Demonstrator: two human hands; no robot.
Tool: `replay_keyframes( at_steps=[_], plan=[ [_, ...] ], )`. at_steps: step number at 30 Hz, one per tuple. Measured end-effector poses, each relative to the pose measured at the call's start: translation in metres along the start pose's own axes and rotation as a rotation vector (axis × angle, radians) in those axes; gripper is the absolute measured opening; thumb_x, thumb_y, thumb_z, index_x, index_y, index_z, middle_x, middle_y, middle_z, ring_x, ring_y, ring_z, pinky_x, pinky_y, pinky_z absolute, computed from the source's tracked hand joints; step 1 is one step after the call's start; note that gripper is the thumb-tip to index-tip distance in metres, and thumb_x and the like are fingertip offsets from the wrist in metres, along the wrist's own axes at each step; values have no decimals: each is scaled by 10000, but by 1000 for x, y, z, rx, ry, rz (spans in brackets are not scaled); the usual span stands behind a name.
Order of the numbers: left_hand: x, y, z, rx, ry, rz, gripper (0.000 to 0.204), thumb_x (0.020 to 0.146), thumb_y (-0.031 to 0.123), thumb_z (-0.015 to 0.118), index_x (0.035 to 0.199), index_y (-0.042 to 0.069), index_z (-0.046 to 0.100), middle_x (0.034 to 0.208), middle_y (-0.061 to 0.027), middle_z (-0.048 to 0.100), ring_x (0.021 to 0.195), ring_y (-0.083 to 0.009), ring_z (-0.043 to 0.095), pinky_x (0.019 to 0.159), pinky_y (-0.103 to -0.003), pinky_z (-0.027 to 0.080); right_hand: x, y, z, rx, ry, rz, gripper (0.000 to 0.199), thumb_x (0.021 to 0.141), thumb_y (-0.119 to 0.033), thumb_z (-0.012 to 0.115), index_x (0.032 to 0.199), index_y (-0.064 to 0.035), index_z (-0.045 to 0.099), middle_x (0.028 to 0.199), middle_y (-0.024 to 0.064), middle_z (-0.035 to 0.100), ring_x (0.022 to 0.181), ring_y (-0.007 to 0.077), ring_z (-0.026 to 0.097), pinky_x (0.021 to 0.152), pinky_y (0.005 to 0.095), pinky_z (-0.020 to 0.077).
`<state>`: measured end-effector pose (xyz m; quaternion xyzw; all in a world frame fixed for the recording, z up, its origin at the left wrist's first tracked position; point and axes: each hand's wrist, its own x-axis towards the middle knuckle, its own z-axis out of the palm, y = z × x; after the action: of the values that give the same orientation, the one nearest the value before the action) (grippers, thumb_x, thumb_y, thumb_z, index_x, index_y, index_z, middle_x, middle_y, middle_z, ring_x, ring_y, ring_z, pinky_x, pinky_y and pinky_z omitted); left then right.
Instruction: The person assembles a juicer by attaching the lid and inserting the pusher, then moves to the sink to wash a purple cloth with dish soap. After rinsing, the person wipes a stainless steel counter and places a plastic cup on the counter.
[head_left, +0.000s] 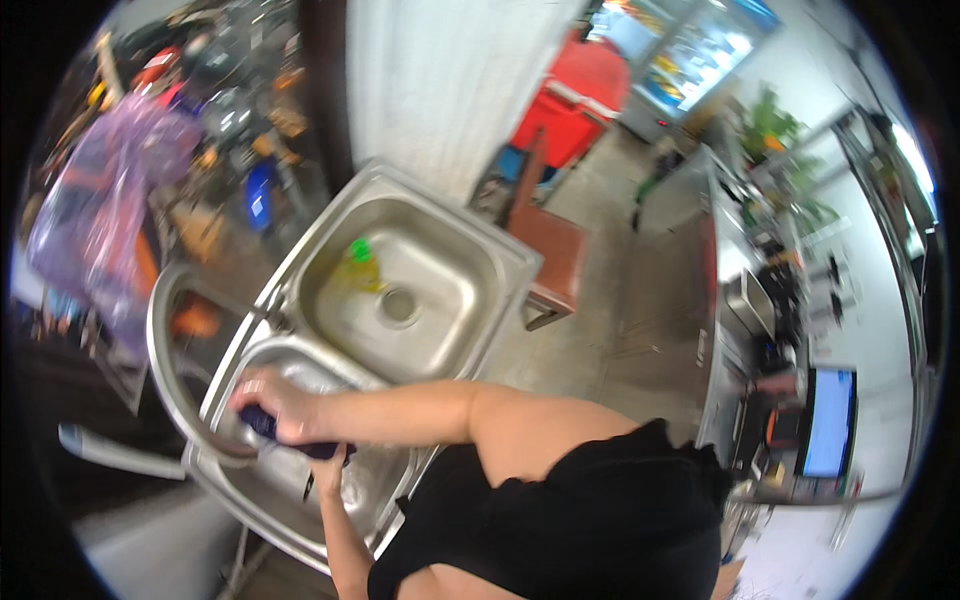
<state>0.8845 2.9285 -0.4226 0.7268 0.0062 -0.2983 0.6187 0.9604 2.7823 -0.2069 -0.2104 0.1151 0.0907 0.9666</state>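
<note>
Over the near basin of a steel double sink (468, 222), my right hand (280, 405) is closed round one end of a dark purple, elongated thing (258, 420). Blur hides its exact kind. My left hand (328, 468) grips its other end, fingers wrapped and partly hidden. Beside my hands, a thick curved grey faucet spout (165, 350) arches over the sink edge. A small black object (308, 488) shows in the near basin by my left hand. The other basin holds a clear bottle of yellow liquid with a green cap (361, 250), lying near the drain (400, 307).
Left of the sink is a cluttered pile with a purple plastic bag (110, 200) and a blue item (259, 195). Beyond stand a reddish-brown chair (552, 250), a red bin (575, 100) and a lit glass-door fridge (690, 60). At right are a steel counter (665, 270) and a screen (829, 422).
</note>
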Motion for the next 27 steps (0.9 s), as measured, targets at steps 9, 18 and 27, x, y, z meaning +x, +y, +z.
replay_keyframes(
  at_steps=[9, 18, 27],
  plan=[
    [-25, 39, -13, -852, -147, -338, 658, 773, 579, 553, 1105, 13, 505, 909, -88, 590, 705, -179, 567, 639, -293, 503, 12, 7, -46, -1199, -189, -182, 150, 761, -148, 639, 739, -31, 546, 727, 78, 566, 672, 152, 535, 607, 319, 402],
    [-17, 47, 11, -1151, 0, -225, 184, 806, 118, 534, 914, -23, 580, 717, -85, 594, 642, -163, 598, 609, -284, 522, -47, 44, -116, -947, 239, 168, 466, 804, -485, 551, 680, -36, 521, 661, 55, 535, 616, 241, 523, 681, 415, 438],
    [-54, 81, 3, -1338, -267, -246, 422, 870, 321, 510, 1097, -33, 475, 1078, -222, 557, 983, -296, 591, 666, -384, 544, 80, 61, -140, -425, 2, 762, 304, 812, -287, 584, 933, -9, 606, 812, 103, 640, 733, 210, 619, 704, 323, 509]
  ],
)
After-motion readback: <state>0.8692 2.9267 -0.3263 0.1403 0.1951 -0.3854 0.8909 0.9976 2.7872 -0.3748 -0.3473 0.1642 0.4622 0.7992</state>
